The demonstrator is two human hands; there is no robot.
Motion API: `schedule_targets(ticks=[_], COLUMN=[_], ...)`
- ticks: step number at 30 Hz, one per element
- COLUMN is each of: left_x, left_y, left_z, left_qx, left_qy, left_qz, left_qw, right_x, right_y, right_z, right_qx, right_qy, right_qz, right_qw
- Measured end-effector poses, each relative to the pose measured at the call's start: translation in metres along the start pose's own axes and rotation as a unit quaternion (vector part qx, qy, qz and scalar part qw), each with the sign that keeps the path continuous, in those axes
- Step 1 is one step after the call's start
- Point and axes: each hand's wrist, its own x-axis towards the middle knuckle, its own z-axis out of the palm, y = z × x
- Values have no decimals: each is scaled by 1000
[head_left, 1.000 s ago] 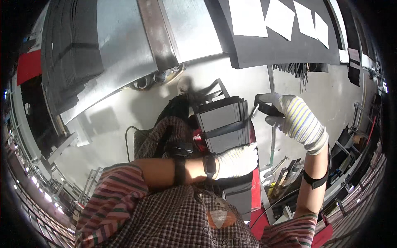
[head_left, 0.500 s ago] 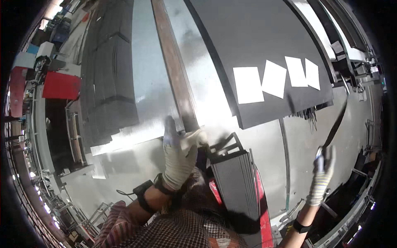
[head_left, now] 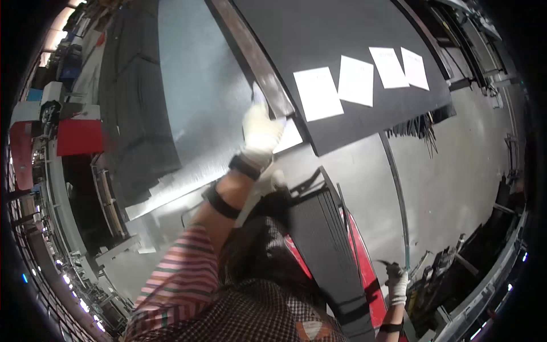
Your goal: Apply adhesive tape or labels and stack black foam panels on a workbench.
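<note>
**Gloved hands beside a brown bar and dark panels**

The left hand [head_left: 262, 131] meets the near end of the brown bar [head_left: 254, 60], which lies between a pale metal sheet [head_left: 196, 74] and a dark sheet [head_left: 336, 28] bearing four white papers [head_left: 318, 94]; its grip cannot be told. The right hand [head_left: 397, 286], lower right, has a dark object [head_left: 392, 267] at its fingers, hold unclear. Dark panels [head_left: 319, 233] stand between the forearms.
</note>
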Motion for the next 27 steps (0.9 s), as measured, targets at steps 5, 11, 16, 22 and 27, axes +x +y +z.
schedule_targets(ticks=[5, 11, 16, 22, 27], left_x=[25, -202, -336, -341, -288], left_y=[-25, 22, -21, -17, 28], left_z=[-2, -77, -54, -28, -47], left_qx=[-77, -272, 107, 346, -7], left_qy=[-48, -207, -448, -229, -606], left_qz=[95, -192, 426, 685, -51], left_qw=[991, 920, 778, 598, 794], right_x=[-12, -86, -97, -89, -72], right_y=[-15, -112, -129, -185, -236], right_z=[26, 49, 71, 93, 111], right_qx=[-119, -323, -397, -322, -296], right_qy=[16, 60, 8, 39, 28], right_qz=[-189, -278, -357, -466, -494], right_qw=[975, 903, 845, 823, 817])
